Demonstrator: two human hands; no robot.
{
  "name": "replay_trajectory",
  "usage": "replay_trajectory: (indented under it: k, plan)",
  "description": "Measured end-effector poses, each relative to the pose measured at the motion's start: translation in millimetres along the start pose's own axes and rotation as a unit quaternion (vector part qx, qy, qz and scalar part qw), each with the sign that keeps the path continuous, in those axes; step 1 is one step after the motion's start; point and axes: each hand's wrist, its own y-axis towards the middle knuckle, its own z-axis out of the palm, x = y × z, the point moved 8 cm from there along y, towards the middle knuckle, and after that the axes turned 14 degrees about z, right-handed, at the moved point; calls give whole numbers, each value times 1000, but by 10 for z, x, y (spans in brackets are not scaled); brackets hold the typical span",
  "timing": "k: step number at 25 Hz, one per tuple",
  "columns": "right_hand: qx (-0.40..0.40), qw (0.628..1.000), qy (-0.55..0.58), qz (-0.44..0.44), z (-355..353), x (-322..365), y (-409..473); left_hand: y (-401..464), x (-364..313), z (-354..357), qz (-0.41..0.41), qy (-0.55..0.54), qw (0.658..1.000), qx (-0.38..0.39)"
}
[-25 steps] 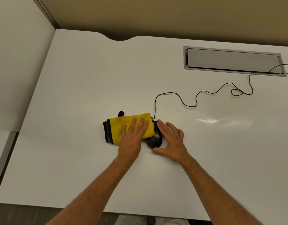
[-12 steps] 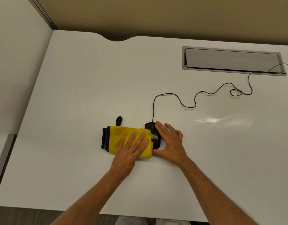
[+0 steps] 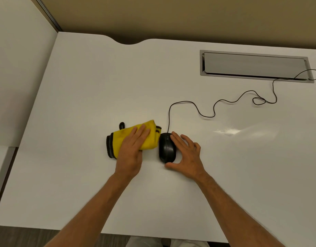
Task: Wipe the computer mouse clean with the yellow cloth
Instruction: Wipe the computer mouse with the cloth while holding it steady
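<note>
Centre of frame, on the tabletop (image 3: 82, 86): mouse (image 3: 167, 148) lies with its long axis running up-frame, cord end at the top. Yellow cloth (image 3: 146, 138) sits just left of it, a thin gap between. Left hand (image 3: 133, 150) presses flat on the cloth, fingers spread, gripping nothing. Right hand (image 3: 186, 154) cups the mouse's right flank, thumb at its near end, loosely open. Cloth needs to go right, across the short axis.
</note>
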Motion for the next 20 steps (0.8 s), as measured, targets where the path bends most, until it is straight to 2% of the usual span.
replay_trajectory:
  k: [5,11,20]
  plan:
    - [10,1000,13,4,-9,1,7,281,-88,601,-38,133,980,142]
    - [5,1000,20,4,-12,-15,13,215,-46,630,33,138,973,183]
    - [-5,999,41,14,12,-23,32,-258,-288,408,163,54,965,197]
